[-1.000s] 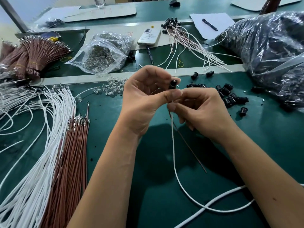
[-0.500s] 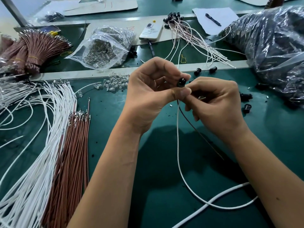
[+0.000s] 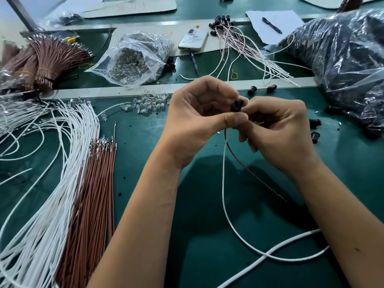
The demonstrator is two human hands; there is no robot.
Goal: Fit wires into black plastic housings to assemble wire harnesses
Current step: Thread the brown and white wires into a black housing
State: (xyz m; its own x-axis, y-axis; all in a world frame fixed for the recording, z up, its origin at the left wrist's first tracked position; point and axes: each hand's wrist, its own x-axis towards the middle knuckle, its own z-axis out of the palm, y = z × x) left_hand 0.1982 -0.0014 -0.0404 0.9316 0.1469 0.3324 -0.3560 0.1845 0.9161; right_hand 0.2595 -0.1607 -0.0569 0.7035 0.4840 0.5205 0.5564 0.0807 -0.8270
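**Hands closed in on the housing**

Your right hand (image 3: 278, 129) has slid in against your left hand (image 3: 199, 113) since a moment ago, and the housing (image 3: 236, 104) sits slightly higher between them. Your left thumb and fingers pinch the black housing; your right fingers curl round the wire ends just below it. One white wire (image 3: 223, 183) and one brown wire (image 3: 255, 175) hang from the grip down to the green bench top (image 3: 207, 235).

The bench is a green mat with a pale strip (image 3: 93, 92) across its far part.

Along the left edge lie a sheaf of white wires (image 3: 45, 183) and a sheaf of brown wires (image 3: 91, 194), too many to count. Near the pale strip sits a small heap of clear bulbs (image 3: 151, 102). Four loose black housings show: two (image 3: 261, 89) on the strip, two (image 3: 314, 129) right of your hands.

Beyond the strip: a clear bag (image 3: 133, 59), tied brown bundles (image 3: 47, 61) at the far left corner, a phone (image 3: 193, 39), finished harnesses (image 3: 245, 44), paper with a pen (image 3: 271, 25). A large dark bag (image 3: 342, 59) fills the far right corner.
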